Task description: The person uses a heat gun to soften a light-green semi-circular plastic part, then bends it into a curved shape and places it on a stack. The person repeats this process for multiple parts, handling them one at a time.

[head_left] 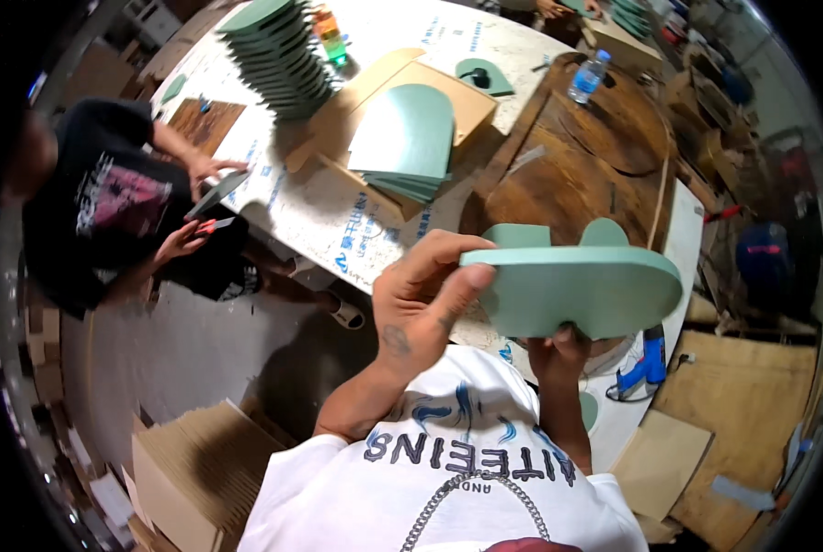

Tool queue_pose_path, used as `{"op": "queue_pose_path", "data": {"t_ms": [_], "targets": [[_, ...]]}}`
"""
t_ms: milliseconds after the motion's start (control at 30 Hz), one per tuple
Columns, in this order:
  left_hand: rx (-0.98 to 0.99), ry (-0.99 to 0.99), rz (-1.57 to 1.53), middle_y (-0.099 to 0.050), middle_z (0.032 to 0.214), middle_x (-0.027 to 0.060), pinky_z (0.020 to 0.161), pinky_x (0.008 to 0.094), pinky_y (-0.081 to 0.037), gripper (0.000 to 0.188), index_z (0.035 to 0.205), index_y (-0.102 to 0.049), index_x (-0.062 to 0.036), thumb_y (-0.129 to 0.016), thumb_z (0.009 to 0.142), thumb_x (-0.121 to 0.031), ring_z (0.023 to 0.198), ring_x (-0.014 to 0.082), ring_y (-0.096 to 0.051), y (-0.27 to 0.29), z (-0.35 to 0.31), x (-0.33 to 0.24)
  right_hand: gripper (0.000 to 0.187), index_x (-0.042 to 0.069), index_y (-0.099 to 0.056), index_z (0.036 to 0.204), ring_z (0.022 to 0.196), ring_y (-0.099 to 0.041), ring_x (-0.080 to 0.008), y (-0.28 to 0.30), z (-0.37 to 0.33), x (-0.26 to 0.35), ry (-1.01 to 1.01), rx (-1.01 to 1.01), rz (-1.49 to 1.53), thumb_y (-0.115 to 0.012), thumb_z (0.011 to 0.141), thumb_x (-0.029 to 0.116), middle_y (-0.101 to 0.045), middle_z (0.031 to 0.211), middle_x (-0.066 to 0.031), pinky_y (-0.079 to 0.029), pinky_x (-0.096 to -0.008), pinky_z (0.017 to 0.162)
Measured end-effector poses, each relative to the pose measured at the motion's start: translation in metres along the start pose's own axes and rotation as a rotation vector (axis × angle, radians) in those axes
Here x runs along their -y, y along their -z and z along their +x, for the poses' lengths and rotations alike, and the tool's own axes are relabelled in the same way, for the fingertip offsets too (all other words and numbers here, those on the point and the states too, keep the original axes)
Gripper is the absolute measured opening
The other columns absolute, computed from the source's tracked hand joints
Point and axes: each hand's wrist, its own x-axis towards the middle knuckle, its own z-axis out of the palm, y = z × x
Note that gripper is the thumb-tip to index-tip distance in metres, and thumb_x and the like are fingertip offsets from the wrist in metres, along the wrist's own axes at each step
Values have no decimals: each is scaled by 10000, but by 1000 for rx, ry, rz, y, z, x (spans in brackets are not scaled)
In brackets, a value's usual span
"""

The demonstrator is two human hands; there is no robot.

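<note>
A pale green board with a rounded right end is tilted up in front of my chest. My left hand pinches its left end, thumb on the near edge and fingers behind. From below, my right hand grips the board's lower side; the thumb shows and most fingers are hidden. Two green pieces, one squared and one rounded, stick up behind it; I cannot tell whether they belong to it. Beyond, similar green boards are stacked on a light wooden box.
A tall stack of green pieces stands at the far left of the table. A brown wooden slab carries a water bottle. A blue power tool lies at right. At left, a co-worker holds a panel and a red-handled tool.
</note>
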Motion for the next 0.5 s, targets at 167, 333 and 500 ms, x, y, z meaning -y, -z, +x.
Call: {"op": "queue_pose_path", "data": {"t_ms": [167, 333, 500], "targets": [[-38, 210, -21, -647, 973, 80, 743, 272, -520, 299, 1077, -617, 34, -558, 923, -214, 821, 130, -611, 17, 7, 52, 593, 70, -417, 1300, 1158, -479, -253, -6, 14, -2, -22, -226, 31, -704, 796, 192, -487, 1263, -68, -373, -459, 1001], [-35, 473, 230, -650, 754, 99, 649, 264, -505, 242, 968, -660, 46, -632, 865, -171, 678, 162, -622, 60, -24, 103, 538, 50, -422, 1294, 1124, -495, -236, 37, 17, 10, -126, -369, 249, -618, 867, 312, -516, 1236, -69, -362, -371, 1000], [-257, 521, 307, -601, 640, 57, 534, 222, -420, 169, 793, -639, 38, -688, 818, -121, 551, 92, -523, 121, -53, 104, 400, 36, -493, 1222, 1086, -531, -219, 135, 7, 10, -49, -603, 195, -590, 885, 229, -563, 1179, -65, -415, -344, 943]]}}
